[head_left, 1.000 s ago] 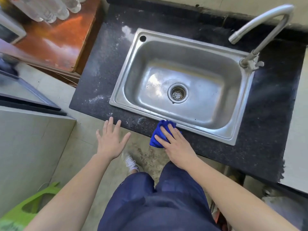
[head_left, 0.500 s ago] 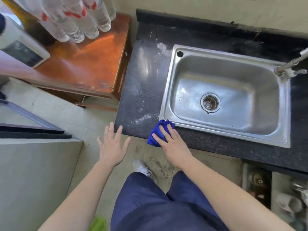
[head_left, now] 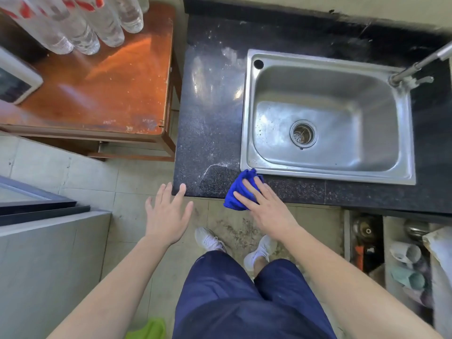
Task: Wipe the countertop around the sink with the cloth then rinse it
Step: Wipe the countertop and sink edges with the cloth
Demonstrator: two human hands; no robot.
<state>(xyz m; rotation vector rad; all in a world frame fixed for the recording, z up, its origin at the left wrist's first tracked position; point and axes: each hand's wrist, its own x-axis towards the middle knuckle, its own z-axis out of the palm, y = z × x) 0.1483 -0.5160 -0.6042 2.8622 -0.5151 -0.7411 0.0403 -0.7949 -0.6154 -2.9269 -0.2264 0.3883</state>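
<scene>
Wiping is in hand at the near-left corner of the steel sink (head_left: 244, 118). A bunched blue cloth (head_left: 230, 200) is pressed onto the black speckled countertop (head_left: 208, 133) by the right hand (head_left: 266, 206). Its fingers are laid straight and slightly apart on top, none curled round the cloth. The cloth touches the sink's near-left corner and partly overhangs the counter's near edge.

The left hand (head_left: 166, 216) is spread and empty by the counter's near-left corner; contact with the slab cannot be told.

White powdery smears (head_left: 215, 167) are noted on the strip left of the sink, through to the far side. That strip is judged the ground to cover:
- Overlapping strokes and even pressure are advised.
- Residue is best drawn toward the basin, not off the edge.

The tap (head_left: 420, 63) at far right is reserved for rinsing.
</scene>
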